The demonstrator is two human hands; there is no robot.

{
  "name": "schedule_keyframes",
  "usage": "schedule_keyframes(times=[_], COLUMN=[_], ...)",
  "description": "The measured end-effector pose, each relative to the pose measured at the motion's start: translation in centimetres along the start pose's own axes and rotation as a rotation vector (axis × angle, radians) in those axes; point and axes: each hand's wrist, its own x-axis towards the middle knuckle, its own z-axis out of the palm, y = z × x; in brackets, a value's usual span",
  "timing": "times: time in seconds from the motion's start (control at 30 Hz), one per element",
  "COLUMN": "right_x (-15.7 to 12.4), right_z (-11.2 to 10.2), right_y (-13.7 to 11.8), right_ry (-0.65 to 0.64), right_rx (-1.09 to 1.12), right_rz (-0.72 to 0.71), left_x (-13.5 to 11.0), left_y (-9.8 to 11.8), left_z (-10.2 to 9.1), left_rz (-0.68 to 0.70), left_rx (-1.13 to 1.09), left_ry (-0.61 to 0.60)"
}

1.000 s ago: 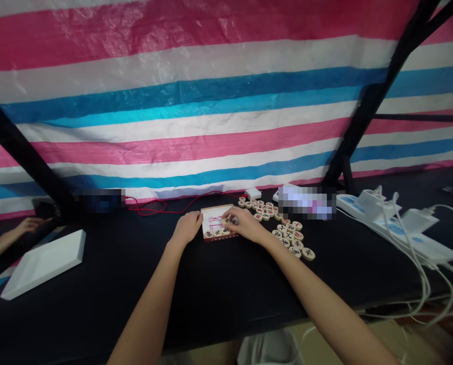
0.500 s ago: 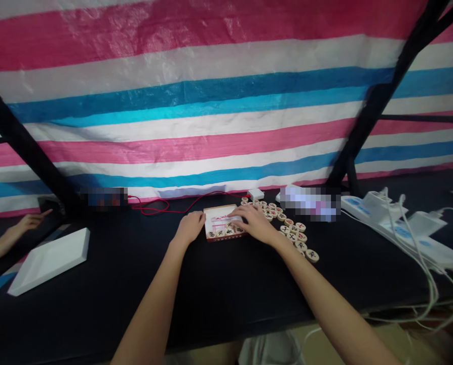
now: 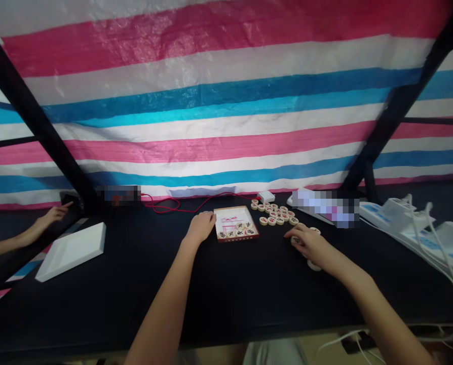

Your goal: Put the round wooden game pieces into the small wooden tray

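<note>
My left hand (image 3: 200, 226) is closed at the left wall of a small box (image 3: 226, 215), its fingertips on the rim. The shallow box has a printed floor, and several round Chinese chess pieces (image 3: 240, 232) with dark characters lie face up along its front and right side. To the right of the box, my right hand (image 3: 310, 244) is curled down over loose pieces on the table, its fingers closed about a Chinese chess piece (image 3: 296, 240). Other pieces are partly hidden beneath this hand. Behind it lies a group of pieces (image 3: 275, 214), many with red characters.
A white tray-like lid (image 3: 72, 248) lies at left, near another person's hand (image 3: 53, 218). A red cable (image 3: 161, 209) runs along the back to a white adapter (image 3: 266, 196). Power strips with plugs (image 3: 395, 215) and cables stand at right, beside a blurred-out object (image 3: 325, 205).
My right hand has left the box and moved right to the loose pieces. More pieces now show in the box. My left hand stays at the box's left side, while the view has shifted slightly.
</note>
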Motion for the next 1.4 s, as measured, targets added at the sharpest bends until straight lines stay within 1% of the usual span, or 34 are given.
schedule_keyframes(times=[0.1, 0.2, 0.3, 0.37, 0.5, 0.6, 0.67, 0.77, 0.83, 0.9, 0.93, 1.0, 1.07, 1.2, 1.4], right_x=[0.7, 0.1, -1.3, -1.8, -1.7, -1.0, -0.4, 1.2, 2.9, 5.0, 6.0, 7.8, 8.9, 9.0, 8.5], right_z=[0.3, -0.3, -0.8, -0.8, -0.5, -0.8, -1.3, -2.0, -2.0, -1.6, -1.2, -0.2, 0.8, 2.0, 2.3], right_y=[0.1, -0.1, 0.1, 0.2, 0.0, -0.7, -1.4, -3.2, -5.0, -7.1, -8.1, -9.7, -10.7, -10.9, -10.4], right_ry=[0.027, 0.077, 0.149, 0.178, 0.139, 0.111, 0.116, 0.208, 0.278, 0.23, 0.215, 0.186, 0.165, 0.158, 0.125], right_rx=[0.007, -0.002, -0.128, -0.202, -0.212, -0.219, -0.206, -0.135, -0.025, 0.11, 0.128, 0.079, 0.038, -0.004, 0.037], right_rz=[-0.021, -0.021, 0.021, 0.048, 0.056, 0.043, 0.037, 0.029, -0.019, -0.121, -0.138, -0.141, -0.152, -0.171, -0.19], left_x=[-0.2, -0.2, -0.1, 0.0, 0.0, -0.1, -0.1, 0.0, 0.0, 0.1, 0.2, 0.2, 0.2, 0.2, 0.1], left_y=[0.0, 0.0, -0.1, -0.1, 0.0, 0.0, -0.1, -0.1, -0.2, -0.2, -0.2, -0.1, -0.1, 0.1, 0.2], left_z=[-0.1, -0.1, 0.0, 0.1, 0.1, 0.1, 0.1, 0.1, 0.2, 0.2, 0.2, 0.2, 0.2, 0.1, 0.0], left_rz=[-0.003, -0.005, 0.002, 0.001, 0.006, 0.006, 0.004, 0.009, 0.008, 0.001, -0.003, -0.011, -0.012, -0.021, -0.017], left_rx=[0.006, 0.008, 0.008, 0.013, 0.019, 0.019, 0.019, 0.018, 0.018, 0.015, 0.014, 0.015, 0.014, 0.014, 0.024], left_ry=[0.0, 0.002, 0.003, 0.002, 0.007, 0.015, 0.014, 0.003, -0.002, -0.003, -0.005, -0.009, -0.013, -0.025, -0.024])
